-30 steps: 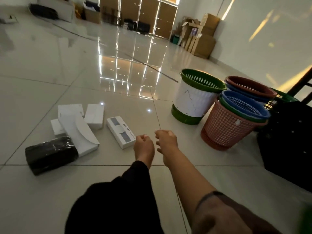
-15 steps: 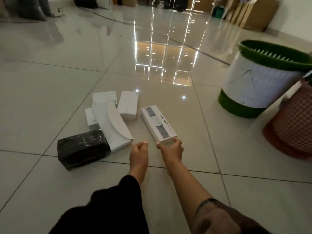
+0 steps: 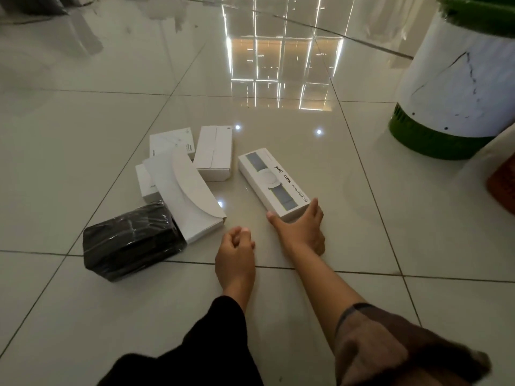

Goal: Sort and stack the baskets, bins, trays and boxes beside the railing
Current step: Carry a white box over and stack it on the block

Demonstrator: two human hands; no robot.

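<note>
On the floor, right hand grips watch box; left hand beside, loosely curled, empty.

On the floor before us, a long box lies at twelve o'clock, our right hand at its near end. Our left hand sits just left of the right one. At eleven o'clock lies a cluster: a wrapped package nearest us, an envelope box touching its far side, smaller boxes behind. A basket stands at two o'clock, well apart.
</note>
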